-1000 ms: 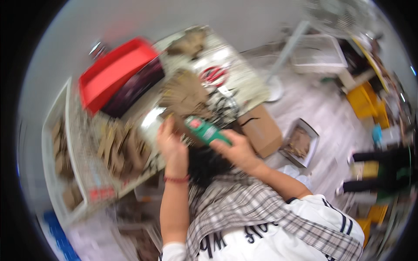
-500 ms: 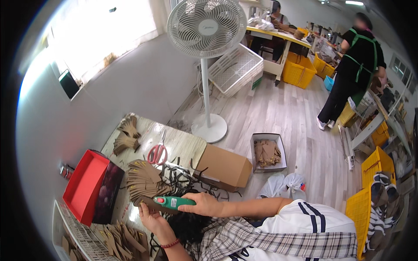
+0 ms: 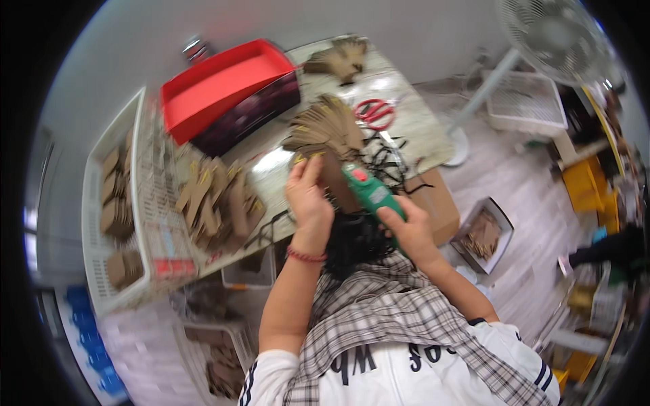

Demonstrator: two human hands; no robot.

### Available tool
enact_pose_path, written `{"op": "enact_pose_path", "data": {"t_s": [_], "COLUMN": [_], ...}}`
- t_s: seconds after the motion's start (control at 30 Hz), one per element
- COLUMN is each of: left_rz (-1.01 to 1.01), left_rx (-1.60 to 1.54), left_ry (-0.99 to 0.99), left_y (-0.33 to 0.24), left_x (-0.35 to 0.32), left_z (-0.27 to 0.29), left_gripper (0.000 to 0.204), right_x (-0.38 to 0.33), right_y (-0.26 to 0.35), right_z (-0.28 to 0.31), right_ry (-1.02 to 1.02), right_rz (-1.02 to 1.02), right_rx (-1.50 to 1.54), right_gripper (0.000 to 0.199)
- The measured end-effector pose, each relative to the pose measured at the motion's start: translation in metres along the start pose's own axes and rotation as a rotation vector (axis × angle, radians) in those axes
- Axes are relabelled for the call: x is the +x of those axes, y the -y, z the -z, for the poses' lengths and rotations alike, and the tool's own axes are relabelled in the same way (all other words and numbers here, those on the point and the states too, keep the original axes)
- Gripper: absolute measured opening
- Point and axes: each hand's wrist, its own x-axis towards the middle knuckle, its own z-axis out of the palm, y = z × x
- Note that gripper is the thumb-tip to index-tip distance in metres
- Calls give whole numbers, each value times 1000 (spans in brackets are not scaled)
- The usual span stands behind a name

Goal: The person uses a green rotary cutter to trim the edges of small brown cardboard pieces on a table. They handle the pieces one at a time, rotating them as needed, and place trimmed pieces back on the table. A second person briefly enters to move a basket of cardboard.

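My left hand (image 3: pixel 308 196) pinches a brown cardboard tag (image 3: pixel 333 177) above the near edge of the table (image 3: pixel 413 122). My right hand (image 3: pixel 408 231) grips a green hand tool (image 3: pixel 369 193) with a red button, its tip against that tag. Just beyond lies a fanned stack of brown tags (image 3: pixel 325 128). Black cords (image 3: pixel 387 162) are tangled to the right of it, with red scissors (image 3: pixel 374 112) further back. A red band circles my left wrist. A plaid cloth covers my lap.
A red box lid (image 3: pixel 217 84) rests on a dark box (image 3: pixel 250 115) at the back left. Loose brown tags (image 3: pixel 217 199) lie beside a white basket (image 3: pixel 115 203). A cardboard box (image 3: pixel 437 199), a floor tray (image 3: pixel 482 233), a standing fan (image 3: pixel 555 34) and yellow crates (image 3: pixel 586 183) are on the right.
The view has swung from the room and standing fan down onto the table. Both hands stay together, the right on the green tool, the left on a tag.
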Motion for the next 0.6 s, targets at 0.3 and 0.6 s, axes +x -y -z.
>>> {"op": "enact_pose_path", "data": {"t_s": [0.3, 0.6], "left_rz": [-1, 43], "left_rx": [-62, -75], "left_ry": [13, 62], "left_y": [-2, 2], "left_x": [-6, -8], "left_z": [-10, -6], "left_gripper": [5, 8], "right_x": [5, 6], "right_y": [-4, -3], "right_z": [3, 4], "right_ry": [29, 43], "right_rz": [30, 24], "right_rx": [-3, -7], "right_gripper": [37, 38]}}
